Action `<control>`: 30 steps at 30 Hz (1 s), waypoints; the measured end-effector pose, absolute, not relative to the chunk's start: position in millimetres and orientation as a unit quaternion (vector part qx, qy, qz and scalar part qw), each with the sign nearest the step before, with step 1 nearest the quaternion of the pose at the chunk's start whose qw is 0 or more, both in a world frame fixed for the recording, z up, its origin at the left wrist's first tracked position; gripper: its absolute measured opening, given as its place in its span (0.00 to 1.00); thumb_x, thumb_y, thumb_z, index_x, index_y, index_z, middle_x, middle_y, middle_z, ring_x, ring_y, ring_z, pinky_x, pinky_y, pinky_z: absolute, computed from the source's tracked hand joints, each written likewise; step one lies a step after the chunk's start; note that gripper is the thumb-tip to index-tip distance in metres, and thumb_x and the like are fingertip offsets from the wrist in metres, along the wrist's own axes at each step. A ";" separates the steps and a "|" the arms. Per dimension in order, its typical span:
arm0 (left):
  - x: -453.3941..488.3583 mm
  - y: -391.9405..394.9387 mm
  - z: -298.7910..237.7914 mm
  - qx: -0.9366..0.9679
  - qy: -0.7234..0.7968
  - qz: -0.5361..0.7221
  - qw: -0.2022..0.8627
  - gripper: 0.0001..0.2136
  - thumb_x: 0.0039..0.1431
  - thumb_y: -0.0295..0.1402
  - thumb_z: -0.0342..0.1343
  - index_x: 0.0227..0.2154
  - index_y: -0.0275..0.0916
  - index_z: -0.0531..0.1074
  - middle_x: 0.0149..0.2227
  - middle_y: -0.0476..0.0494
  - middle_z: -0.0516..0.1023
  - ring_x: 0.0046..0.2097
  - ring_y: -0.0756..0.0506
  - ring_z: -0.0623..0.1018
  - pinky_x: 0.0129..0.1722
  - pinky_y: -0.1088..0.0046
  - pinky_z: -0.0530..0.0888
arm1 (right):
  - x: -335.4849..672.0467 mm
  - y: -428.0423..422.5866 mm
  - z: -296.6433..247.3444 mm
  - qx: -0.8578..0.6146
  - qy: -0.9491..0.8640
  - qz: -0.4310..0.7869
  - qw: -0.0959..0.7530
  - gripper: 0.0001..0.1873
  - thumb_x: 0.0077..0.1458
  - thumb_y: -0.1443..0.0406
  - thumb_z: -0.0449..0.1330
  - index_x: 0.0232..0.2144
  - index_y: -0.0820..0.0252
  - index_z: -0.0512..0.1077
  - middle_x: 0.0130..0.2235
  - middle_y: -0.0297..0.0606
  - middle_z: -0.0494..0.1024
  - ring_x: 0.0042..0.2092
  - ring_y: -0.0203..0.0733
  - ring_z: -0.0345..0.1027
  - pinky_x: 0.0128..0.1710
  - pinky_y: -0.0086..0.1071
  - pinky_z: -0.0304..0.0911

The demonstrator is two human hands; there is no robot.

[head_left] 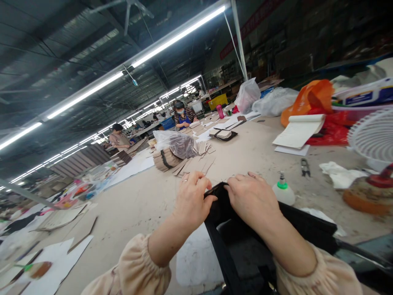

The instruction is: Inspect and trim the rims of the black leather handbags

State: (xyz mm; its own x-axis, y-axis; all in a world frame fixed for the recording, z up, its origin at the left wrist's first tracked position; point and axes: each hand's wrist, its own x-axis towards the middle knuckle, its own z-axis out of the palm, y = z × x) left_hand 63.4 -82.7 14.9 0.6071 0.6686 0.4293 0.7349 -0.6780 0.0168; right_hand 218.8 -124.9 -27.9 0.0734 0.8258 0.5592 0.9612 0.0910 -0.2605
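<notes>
My left hand and my right hand both pinch the far edge of a black bag-like piece that lies on the beige worktable in front of me. The fingers of each hand are curled over the black edge, thumbs tucked under. A black strap of the piece runs down toward me between my forearms. My sleeves are pale pink.
A small white bottle with a green cap stands right of my hands, with snips and white cloth beyond. Stacked cardboard pieces under a plastic bag lie ahead. Two other people work farther along the table. A white fan sits right.
</notes>
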 end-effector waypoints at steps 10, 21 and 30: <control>67.1 -86.8 9.5 -0.881 -0.414 -0.208 0.092 0.06 0.44 0.37 0.63 0.24 0.41 0.75 0.39 0.45 0.72 0.43 0.43 0.69 0.48 0.60 0.64 | 215.6 -126.5 -26.3 -0.660 -0.677 -0.096 0.310 0.10 0.55 0.67 0.52 0.26 0.60 0.71 0.28 0.38 0.75 0.34 0.41 0.68 0.49 0.39 0.50; 72.6 -77.9 6.5 -0.890 -0.392 -0.226 -0.052 0.03 0.48 0.27 0.58 0.23 0.38 0.74 0.33 0.47 0.73 0.37 0.49 0.72 0.40 0.71 0.70 | 217.9 -125.7 -26.7 -0.656 -0.684 -0.096 0.304 0.10 0.55 0.66 0.52 0.27 0.61 0.72 0.29 0.40 0.75 0.35 0.40 0.68 0.49 0.38 0.49; 67.3 -77.4 5.9 -0.879 -0.415 -0.218 -0.086 0.03 0.51 0.30 0.55 0.25 0.39 0.73 0.27 0.50 0.76 0.30 0.51 0.73 0.33 0.76 0.68 | 226.7 -124.5 -27.2 -0.655 -0.690 -0.092 0.296 0.09 0.54 0.63 0.54 0.27 0.57 0.73 0.30 0.37 0.76 0.35 0.40 0.68 0.48 0.37 0.51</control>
